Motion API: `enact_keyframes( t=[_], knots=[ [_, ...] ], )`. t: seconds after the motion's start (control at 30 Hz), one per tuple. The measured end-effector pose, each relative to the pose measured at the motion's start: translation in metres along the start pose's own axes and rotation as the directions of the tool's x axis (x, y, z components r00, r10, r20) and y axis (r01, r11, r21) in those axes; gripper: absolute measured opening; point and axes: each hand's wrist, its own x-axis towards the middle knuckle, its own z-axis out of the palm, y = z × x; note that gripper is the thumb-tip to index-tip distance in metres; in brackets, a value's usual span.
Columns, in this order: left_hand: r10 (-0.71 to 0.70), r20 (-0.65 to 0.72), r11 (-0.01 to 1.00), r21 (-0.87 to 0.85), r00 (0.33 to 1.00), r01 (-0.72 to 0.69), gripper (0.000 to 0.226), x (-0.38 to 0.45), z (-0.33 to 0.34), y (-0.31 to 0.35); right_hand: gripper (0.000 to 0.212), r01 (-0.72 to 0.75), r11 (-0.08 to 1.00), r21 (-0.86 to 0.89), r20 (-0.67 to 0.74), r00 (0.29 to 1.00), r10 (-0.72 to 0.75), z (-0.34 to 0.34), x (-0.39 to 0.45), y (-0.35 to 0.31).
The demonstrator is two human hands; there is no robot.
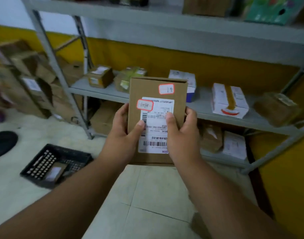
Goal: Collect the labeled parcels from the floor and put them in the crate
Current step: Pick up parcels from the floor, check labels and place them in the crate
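Note:
I hold a flat brown cardboard parcel upright in front of me with both hands. It carries a white shipping label with barcodes and two small red-bordered stickers. My left hand grips its left edge, thumb on the label. My right hand grips its right edge, thumb also on the label. A black plastic crate sits on the floor to the lower left, with one small labeled parcel lying inside it.
Grey metal shelving stands straight ahead, with several boxes on its shelves. More cardboard boxes are stacked at the left by the yellow wall. A dark round object lies on the floor at far left. Pale tiled floor stretches below.

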Motion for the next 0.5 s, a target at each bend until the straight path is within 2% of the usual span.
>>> enact_keyframes(
  t=[0.17, 0.33, 0.5],
  knots=[
    [0.005, -0.235, 0.988, 0.149, 0.972, 0.031, 0.040, -0.033, -0.172, -0.002, 0.034, 0.072, 0.995, 0.075, 0.186, 0.979, -0.085, 0.158, -0.078, -0.054],
    [-0.036, -0.399, 0.993, 0.092, 0.916, 0.079, 0.048, -0.067, -0.335, 0.003, 0.037, 0.132, 0.973, 0.188, 0.333, 0.924, -0.190, 0.296, -0.156, -0.115],
    [-0.057, -0.470, 0.994, 0.058, 0.881, 0.095, 0.041, -0.090, -0.437, 0.012, 0.037, 0.151, 0.968, 0.199, 0.453, 0.862, -0.228, 0.380, -0.203, -0.163]
  ],
)
